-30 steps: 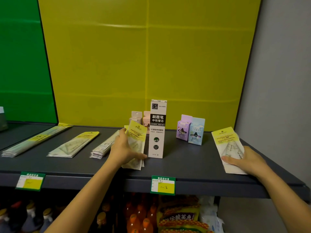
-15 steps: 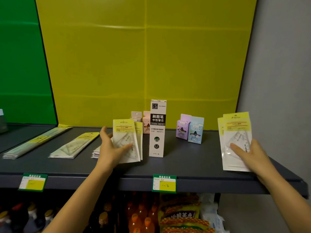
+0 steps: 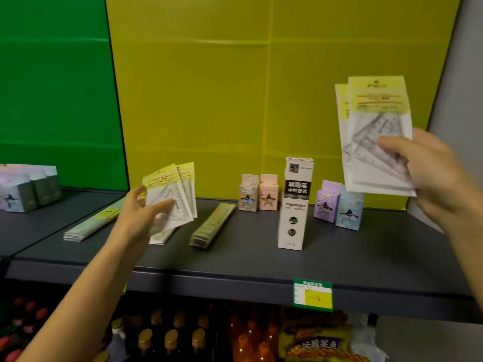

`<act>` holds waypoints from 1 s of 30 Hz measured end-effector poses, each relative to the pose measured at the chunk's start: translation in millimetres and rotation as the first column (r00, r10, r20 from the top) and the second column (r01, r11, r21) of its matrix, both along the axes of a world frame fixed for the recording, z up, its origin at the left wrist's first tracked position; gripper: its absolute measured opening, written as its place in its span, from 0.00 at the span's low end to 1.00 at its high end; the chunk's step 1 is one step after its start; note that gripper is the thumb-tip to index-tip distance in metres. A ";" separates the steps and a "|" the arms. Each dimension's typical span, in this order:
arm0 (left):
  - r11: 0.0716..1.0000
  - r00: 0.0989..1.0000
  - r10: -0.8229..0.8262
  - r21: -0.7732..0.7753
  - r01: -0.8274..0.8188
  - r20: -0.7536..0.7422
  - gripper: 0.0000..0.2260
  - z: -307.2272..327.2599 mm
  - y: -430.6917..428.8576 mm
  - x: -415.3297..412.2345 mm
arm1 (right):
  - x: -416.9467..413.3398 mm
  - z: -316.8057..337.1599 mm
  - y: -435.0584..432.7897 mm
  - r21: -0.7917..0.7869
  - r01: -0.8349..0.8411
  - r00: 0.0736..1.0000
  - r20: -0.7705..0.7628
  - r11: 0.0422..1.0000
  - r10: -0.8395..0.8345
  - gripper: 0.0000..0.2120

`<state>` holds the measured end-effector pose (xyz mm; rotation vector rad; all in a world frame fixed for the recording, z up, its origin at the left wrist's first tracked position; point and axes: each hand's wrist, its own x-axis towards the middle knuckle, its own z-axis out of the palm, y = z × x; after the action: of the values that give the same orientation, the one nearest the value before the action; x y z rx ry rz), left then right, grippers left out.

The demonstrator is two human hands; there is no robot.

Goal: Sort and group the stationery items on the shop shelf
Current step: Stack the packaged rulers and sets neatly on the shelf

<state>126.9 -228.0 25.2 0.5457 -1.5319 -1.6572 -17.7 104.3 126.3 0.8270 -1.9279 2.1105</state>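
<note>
Holding a fanned bunch of clear plastic set-square packets with yellow header cards, the left hand grips them above the dark grey shelf, left of the tall white refill-pen box; the right hand clasps a second bunch of the same yellow-topped packets raised high to the right of that box; flat stacks of long ruler packets lie on the shelf left of the box; small pastel cartons stand just right of it, two more just left; a green price tag hangs on the shelf edge below the box.
</note>
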 end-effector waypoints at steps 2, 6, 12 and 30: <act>1.000 0.998 0.024 -0.018 -0.023 0.059 0.32 1.8 -33.2 14.9 | 20.7 8.9 -24.2 -0.008 -0.055 0.998 -0.021 0.998 0.055 0.10; 0.997 0.980 -0.020 -0.071 0.035 0.198 0.30 4.7 -81.2 32.7 | 42.9 9.0 -80.3 0.065 -0.125 0.991 -0.039 0.990 0.128 0.10; 0.978 0.942 -0.150 -0.094 0.185 0.300 0.30 -1.8 -99.8 26.8 | 59.3 -37.4 -186.1 0.261 -0.174 0.984 0.069 0.950 0.162 0.12; 0.898 0.821 -0.221 -0.218 0.382 0.526 0.30 -43.1 -131.7 -16.8 | 66.3 -114.8 -305.7 0.588 -0.096 0.974 0.221 0.803 -0.046 0.25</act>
<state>110.1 -359.7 -17.9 0.5965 -2.3203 -1.5198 48.6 -201.4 11.5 0.7203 -2.7901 1.6570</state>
